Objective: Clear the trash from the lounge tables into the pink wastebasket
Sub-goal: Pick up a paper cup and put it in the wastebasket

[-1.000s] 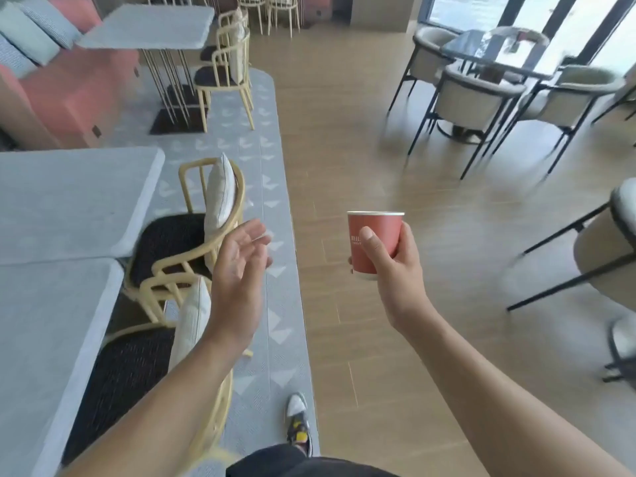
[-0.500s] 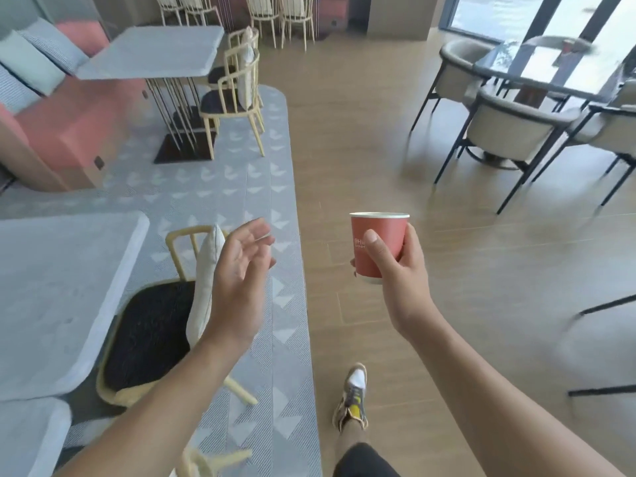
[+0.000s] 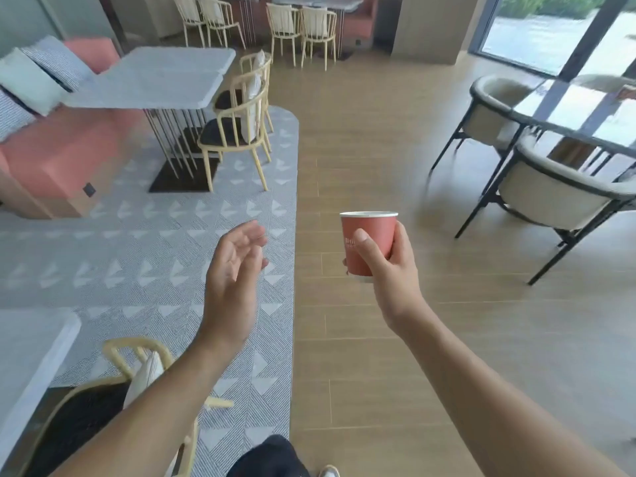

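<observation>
A red paper cup (image 3: 368, 235) with a white rim is held upright in front of me, over the wooden floor. My right hand (image 3: 389, 266) grips it, thumb on the near side and fingers wrapped behind. My left hand (image 3: 234, 273) hangs in the air to the left of the cup, over the rug's edge, palm turned inward with relaxed fingers and nothing in it. No pink wastebasket shows in the head view.
A grey patterned rug (image 3: 137, 256) covers the left floor. A grey table (image 3: 155, 77) with yellow chairs (image 3: 237, 122) stands ahead left beside a pink sofa (image 3: 62, 156). Another table corner (image 3: 31, 349) is near left. Cream armchairs (image 3: 554, 194) ring a glass table (image 3: 585, 108) on the right.
I have walked forward: the near tables and yellow chair slid back and down on the left, the far table came closer. Both hands keep their pose, the cup still held.
</observation>
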`<state>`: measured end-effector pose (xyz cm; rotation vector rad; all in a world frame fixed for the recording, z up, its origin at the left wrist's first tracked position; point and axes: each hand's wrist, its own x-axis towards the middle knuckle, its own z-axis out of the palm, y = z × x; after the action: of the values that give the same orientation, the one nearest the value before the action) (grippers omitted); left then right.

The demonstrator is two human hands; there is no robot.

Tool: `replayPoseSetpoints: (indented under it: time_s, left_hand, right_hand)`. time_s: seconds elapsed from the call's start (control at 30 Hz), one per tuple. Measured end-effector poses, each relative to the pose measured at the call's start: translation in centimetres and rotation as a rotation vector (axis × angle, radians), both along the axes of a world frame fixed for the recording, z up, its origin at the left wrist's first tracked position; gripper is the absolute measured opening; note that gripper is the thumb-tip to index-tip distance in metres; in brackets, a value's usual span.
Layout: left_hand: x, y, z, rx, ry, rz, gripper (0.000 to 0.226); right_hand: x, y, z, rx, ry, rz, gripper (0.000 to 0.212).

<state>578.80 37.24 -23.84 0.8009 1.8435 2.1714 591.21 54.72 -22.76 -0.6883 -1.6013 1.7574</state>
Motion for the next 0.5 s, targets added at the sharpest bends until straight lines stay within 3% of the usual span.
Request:
replayPoseSetpoints:
  time_s: [0.5]
  left_hand:
    - [-31.5,27.9,-1.7,0.018,0.006,-0.028,0.033]
  right_hand:
    - [-30.0,27.4,-0.8,-0.020,0.034,-0.056,0.048]
